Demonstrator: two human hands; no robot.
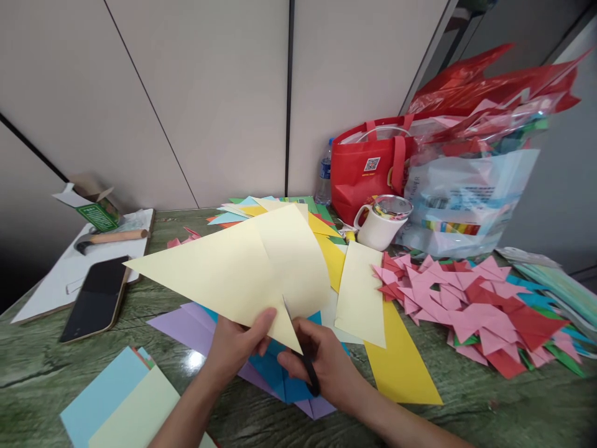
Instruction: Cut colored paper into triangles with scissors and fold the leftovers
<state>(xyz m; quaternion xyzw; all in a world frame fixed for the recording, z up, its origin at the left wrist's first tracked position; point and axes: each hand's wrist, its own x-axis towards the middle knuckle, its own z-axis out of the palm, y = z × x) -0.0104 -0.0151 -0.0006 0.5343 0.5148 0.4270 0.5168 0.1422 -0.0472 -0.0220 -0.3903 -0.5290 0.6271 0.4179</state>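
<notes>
Here we are, and our left hand (240, 345) has the cream paper (228, 267) pinched at its lower edge, thumb on top, other fingers tucked underneath. The big sheet spreads up and away from those fingers, one long point reaching out to their left, a faint crease across the middle. And on the right, our right hand (321, 358) is wrapped round the scissors (311, 376), fingers closed on the black handle! The blade is up against the sheet, just right of the left thumb; how wide the blades stand, we cannot tell.

Below both sets of fingers we have blue paper (268, 376) over purple paper (186, 326). Just right of the right fingers sits a cream strip (360, 292), overlapping a yellow piece (402, 364). Farther right, what a heap: pink and red folded pieces (443, 292)! Beyond the right fingers stands the white mug (377, 230), with a red bag (364, 171) behind it.

Over to the left of our left fingers lies a dark phone (96, 295), a hammer (116, 237) beyond it, and nearer us, left of that wrist, a stack of pale sheets (100, 395).
</notes>
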